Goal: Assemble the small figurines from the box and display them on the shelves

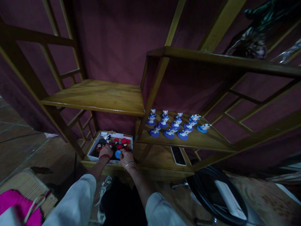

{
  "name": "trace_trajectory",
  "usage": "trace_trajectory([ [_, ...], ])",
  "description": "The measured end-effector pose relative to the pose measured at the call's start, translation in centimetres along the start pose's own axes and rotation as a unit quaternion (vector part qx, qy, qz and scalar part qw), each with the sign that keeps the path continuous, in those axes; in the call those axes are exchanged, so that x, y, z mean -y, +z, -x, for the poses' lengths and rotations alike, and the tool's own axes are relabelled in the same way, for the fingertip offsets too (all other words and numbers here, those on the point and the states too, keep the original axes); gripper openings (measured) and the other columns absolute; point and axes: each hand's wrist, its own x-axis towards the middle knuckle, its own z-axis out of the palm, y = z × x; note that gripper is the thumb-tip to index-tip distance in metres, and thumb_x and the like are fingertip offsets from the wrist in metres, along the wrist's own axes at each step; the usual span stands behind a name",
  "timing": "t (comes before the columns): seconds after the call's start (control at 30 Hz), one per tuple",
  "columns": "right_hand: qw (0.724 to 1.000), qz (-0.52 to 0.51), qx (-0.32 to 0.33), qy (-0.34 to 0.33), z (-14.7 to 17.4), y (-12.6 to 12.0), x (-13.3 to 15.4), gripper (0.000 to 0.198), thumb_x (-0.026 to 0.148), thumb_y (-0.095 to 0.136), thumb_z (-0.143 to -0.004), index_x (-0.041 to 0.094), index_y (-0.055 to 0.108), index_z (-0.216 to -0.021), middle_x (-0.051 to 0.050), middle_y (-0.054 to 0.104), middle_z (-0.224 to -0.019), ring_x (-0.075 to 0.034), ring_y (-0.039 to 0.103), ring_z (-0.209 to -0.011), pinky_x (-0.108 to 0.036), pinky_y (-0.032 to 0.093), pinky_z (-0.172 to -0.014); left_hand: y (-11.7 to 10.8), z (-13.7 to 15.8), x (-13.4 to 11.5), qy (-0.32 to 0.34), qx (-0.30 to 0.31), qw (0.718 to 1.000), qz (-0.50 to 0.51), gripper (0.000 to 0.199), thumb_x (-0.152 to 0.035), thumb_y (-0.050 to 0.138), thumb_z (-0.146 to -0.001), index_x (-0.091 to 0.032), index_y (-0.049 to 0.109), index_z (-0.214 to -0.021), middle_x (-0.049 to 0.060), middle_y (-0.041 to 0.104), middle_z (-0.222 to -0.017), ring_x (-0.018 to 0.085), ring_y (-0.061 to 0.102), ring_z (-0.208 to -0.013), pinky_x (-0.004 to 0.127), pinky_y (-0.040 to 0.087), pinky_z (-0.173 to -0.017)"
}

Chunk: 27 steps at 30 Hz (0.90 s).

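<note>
A white shallow box (130, 142) on the low shelf holds several small figurines with red round bases (124, 141) and dark bodies. My left hand (106, 151), with a red bead bracelet at the wrist, reaches down into the box. Its fingertips are among the dark figurines, and whether they grip one is hidden. At the box's near right corner, my right hand (126, 158) pinches a figurine by its round blue base (118, 154); the rest of that piece is not clear. A silver bangle circles the right wrist.
Several figurines on purple bases (169, 132) stand in rows on the right shelf, with two blue-based ones lying tilted (203, 128). A phone-like dark slab (178, 155) lies below. A black chair (218, 194) is at lower right. The wooden shelf (98, 95) overhangs the box.
</note>
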Motion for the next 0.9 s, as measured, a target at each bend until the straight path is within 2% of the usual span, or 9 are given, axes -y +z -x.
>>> trace_trajectory([
  [0.37,0.999,-0.037,0.006,0.007,0.2,-0.8,0.3,0.026,0.017,0.046,-0.076,0.020,0.059,-0.099,-0.002,0.067,-0.076,-0.013,0.061,-0.073,-0.018,0.042,-0.069,-1.4,1.4,0.4,0.026,-0.042,0.995,0.088,0.025,-0.022,0.052,-0.071,-0.015,0.045,-0.094,0.012,0.062,-0.093,0.022,0.058,-0.092,0.027,0.041,-0.073],
  [0.47,0.996,-0.081,0.011,0.033,0.1,-0.9,0.3,0.031,0.015,0.047,-0.075,0.020,0.055,-0.104,0.000,0.066,-0.075,-0.011,0.061,-0.069,-0.016,0.043,-0.066,-1.9,1.9,0.4,0.041,-0.044,0.991,0.117,0.022,-0.016,0.053,-0.069,-0.017,0.046,-0.090,0.008,0.063,-0.091,0.019,0.059,-0.088,0.025,0.041,-0.073],
  [0.63,0.977,-0.191,0.038,0.082,-0.1,-0.9,0.4,0.034,0.011,0.041,-0.079,0.019,0.051,-0.110,-0.001,0.065,-0.075,-0.008,0.061,-0.055,-0.014,0.043,-0.050,-2.2,2.4,0.6,0.059,-0.041,0.982,0.176,0.018,-0.012,0.053,-0.068,-0.020,0.049,-0.083,0.001,0.063,-0.086,0.016,0.059,-0.081,0.023,0.041,-0.070],
  [0.77,0.968,-0.231,0.021,0.094,0.0,-0.8,0.4,0.031,0.012,0.043,-0.079,0.020,0.053,-0.108,0.000,0.065,-0.071,-0.009,0.060,-0.052,-0.014,0.043,-0.048,-2.4,2.8,0.6,0.058,-0.040,0.970,0.234,0.016,-0.013,0.053,-0.068,-0.021,0.053,-0.082,-0.001,0.064,-0.082,0.015,0.059,-0.075,0.024,0.043,-0.066],
  [0.9,0.966,-0.242,-0.006,0.095,0.1,-0.7,0.3,0.030,0.014,0.043,-0.078,0.023,0.055,-0.105,0.001,0.065,-0.076,-0.008,0.061,-0.054,-0.014,0.044,-0.050,-2.7,3.3,0.5,0.073,-0.026,0.954,0.289,0.015,-0.012,0.051,-0.067,-0.019,0.057,-0.079,-0.002,0.064,-0.076,0.014,0.058,-0.071,0.023,0.045,-0.062],
])
